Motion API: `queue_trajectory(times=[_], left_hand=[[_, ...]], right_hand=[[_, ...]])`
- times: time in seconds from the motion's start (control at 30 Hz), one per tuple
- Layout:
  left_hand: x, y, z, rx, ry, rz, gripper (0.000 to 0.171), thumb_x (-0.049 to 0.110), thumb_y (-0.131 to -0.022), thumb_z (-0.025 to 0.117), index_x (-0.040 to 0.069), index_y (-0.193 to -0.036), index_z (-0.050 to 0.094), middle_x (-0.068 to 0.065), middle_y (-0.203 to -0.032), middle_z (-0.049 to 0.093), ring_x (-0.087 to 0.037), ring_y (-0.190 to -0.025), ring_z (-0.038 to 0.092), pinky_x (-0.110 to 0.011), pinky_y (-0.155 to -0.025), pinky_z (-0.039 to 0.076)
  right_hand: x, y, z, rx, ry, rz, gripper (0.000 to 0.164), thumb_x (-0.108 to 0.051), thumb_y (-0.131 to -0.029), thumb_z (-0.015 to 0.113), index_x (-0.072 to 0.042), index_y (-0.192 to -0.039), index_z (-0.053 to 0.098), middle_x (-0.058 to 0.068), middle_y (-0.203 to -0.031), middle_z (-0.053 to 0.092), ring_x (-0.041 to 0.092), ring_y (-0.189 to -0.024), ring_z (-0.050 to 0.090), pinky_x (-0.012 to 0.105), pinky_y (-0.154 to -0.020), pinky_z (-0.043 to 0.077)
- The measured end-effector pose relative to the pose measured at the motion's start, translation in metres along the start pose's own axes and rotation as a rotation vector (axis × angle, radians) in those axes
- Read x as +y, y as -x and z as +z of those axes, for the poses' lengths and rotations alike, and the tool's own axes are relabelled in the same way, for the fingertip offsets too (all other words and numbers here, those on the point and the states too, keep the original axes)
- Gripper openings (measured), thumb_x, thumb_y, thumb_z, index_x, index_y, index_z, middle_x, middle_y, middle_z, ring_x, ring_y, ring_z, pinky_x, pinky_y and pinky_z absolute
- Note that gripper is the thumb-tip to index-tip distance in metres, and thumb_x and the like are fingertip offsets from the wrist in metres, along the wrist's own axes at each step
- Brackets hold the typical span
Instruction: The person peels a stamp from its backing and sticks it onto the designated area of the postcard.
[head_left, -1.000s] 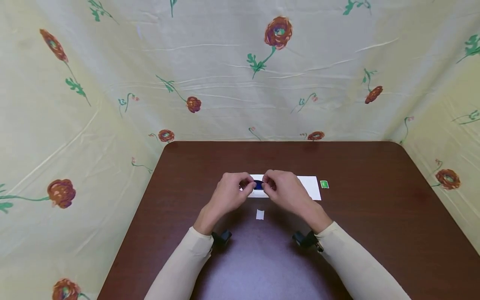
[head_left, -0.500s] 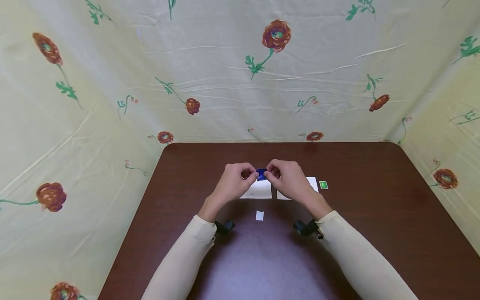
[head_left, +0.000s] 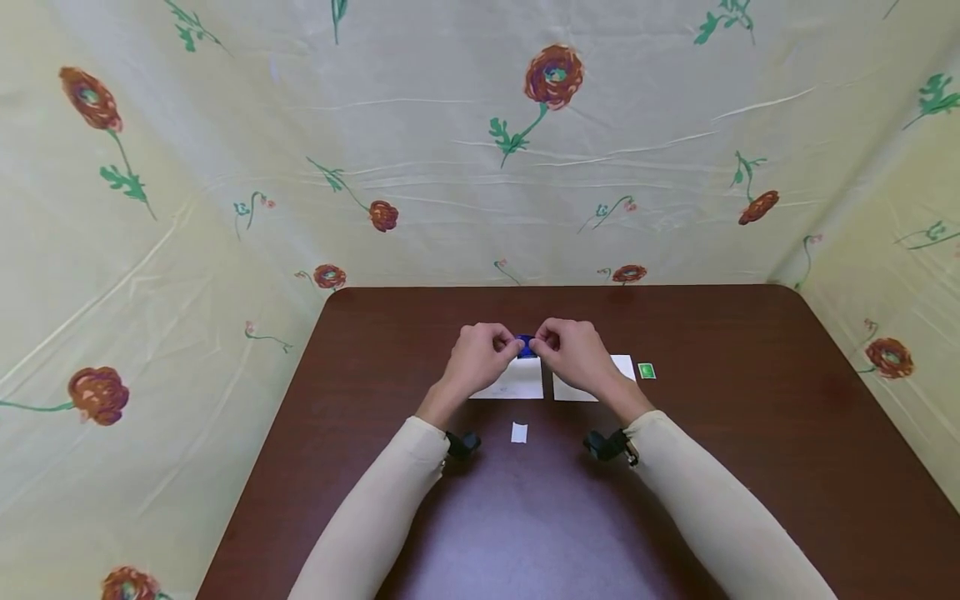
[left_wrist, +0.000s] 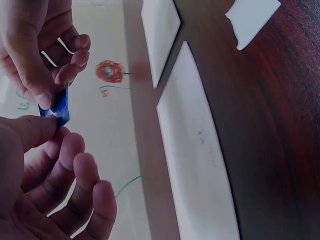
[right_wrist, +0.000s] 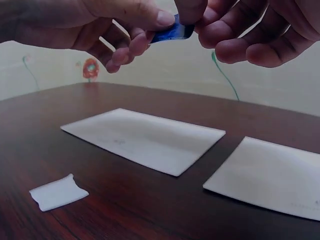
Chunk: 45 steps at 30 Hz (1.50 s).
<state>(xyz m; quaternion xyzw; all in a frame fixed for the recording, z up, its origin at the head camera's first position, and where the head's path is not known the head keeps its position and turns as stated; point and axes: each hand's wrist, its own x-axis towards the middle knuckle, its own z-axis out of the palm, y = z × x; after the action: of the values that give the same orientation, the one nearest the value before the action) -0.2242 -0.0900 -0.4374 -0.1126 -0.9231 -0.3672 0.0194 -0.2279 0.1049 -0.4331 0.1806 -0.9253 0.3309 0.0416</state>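
1. Blue piece [head_left: 527, 347]: located near the center of the head frame, between the two hands. The right wrist view shows it raised clear of the desk [head_left: 517, 533].
2. Left hand [head_left: 477, 360]: thumb and forefinger pinch one end of the blue piece. The remaining fingers are loosely bent and spread apart in the left wrist view.
3. Right hand [head_left: 577, 358]: thumb and forefinger pinch the opposite end. The other fingers are bent and hold nothing else.
4. Left paper [head_left: 517, 383]: lies flat, center of the head frame, below the hands. It carries faint marks, too small to read.
5. Right paper [right_wrist: 270, 172]: lies flat beside the left paper, separated by a narrow gap.
6. Green piece [head_left: 647, 371]: white-bordered, just beside the right paper, right of center in the head frame.
7. White scrap [head_left: 519, 432]: lies below the papers in the head frame, apart from them.
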Motion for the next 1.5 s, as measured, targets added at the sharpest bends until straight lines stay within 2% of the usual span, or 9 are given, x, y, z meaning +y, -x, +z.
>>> queue_trajectory(times=[0.2,0.33,0.57,0.77,1.0,1.23,1.5], left_hand=[[-0.006,-0.010,0.016,0.018,-0.095,-0.077,0.022,0.038,-0.092,0.072,0.018,-0.081,0.072,0.004,-0.070,0.063,-0.014,-0.062,0.057,-0.029,-0.051,0.044],[-0.008,-0.013,0.025,0.005,-0.138,-0.128,0.023,0.038,-0.092,0.072,0.020,-0.077,0.071,0.004,-0.069,0.062,-0.014,-0.061,0.057,-0.029,-0.049,0.043],[-0.010,-0.015,0.037,-0.024,-0.168,-0.168,0.027,0.036,-0.092,0.072,0.020,-0.071,0.070,0.003,-0.067,0.063,-0.016,-0.060,0.058,-0.030,-0.049,0.044],[-0.013,-0.016,0.046,-0.022,-0.199,-0.204,0.029,0.038,-0.091,0.073,0.022,-0.067,0.069,0.004,-0.069,0.064,-0.017,-0.061,0.058,-0.031,-0.051,0.044],[-0.017,-0.016,0.055,-0.021,-0.205,-0.201,0.027,0.036,-0.090,0.073,0.021,-0.069,0.070,0.002,-0.071,0.064,-0.017,-0.062,0.059,-0.031,-0.053,0.044],[-0.019,-0.016,0.058,-0.008,-0.237,-0.177,0.029,0.036,-0.090,0.073,0.021,-0.065,0.068,0.004,-0.068,0.064,-0.017,-0.063,0.060,-0.030,-0.054,0.044],[-0.019,-0.016,0.059,-0.013,-0.246,-0.198,0.030,0.037,-0.090,0.072,0.021,-0.065,0.068,0.004,-0.067,0.064,-0.016,-0.062,0.060,-0.030,-0.053,0.044]], right_hand=[[0.010,-0.007,0.010,-0.027,0.033,0.068,0.014,-0.027,-0.094,0.068,-0.015,-0.087,0.071,-0.002,-0.070,0.065,0.015,-0.060,0.055,0.028,-0.054,0.048],[0.017,-0.012,0.018,-0.064,0.059,0.105,0.015,-0.027,-0.093,0.068,-0.013,-0.087,0.073,-0.002,-0.070,0.066,0.015,-0.061,0.056,0.027,-0.055,0.046],[0.025,-0.013,0.026,-0.111,0.088,0.159,0.018,-0.028,-0.092,0.070,-0.015,-0.082,0.072,-0.003,-0.068,0.064,0.016,-0.062,0.056,0.029,-0.056,0.043],[0.033,-0.012,0.034,-0.148,0.105,0.180,0.022,-0.031,-0.093,0.070,-0.016,-0.078,0.070,-0.002,-0.068,0.063,0.017,-0.063,0.056,0.029,-0.056,0.043],[0.042,-0.012,0.041,-0.143,0.147,0.169,0.022,-0.032,-0.092,0.068,-0.018,-0.074,0.069,-0.003,-0.068,0.063,0.017,-0.066,0.057,0.031,-0.059,0.043],[0.043,-0.012,0.042,-0.155,0.155,0.186,0.022,-0.032,-0.091,0.068,-0.018,-0.075,0.070,-0.003,-0.068,0.063,0.017,-0.064,0.058,0.030,-0.056,0.043],[0.042,-0.011,0.043,-0.154,0.165,0.192,0.022,-0.031,-0.092,0.067,-0.018,-0.075,0.070,-0.002,-0.067,0.062,0.017,-0.063,0.058,0.030,-0.056,0.043]])
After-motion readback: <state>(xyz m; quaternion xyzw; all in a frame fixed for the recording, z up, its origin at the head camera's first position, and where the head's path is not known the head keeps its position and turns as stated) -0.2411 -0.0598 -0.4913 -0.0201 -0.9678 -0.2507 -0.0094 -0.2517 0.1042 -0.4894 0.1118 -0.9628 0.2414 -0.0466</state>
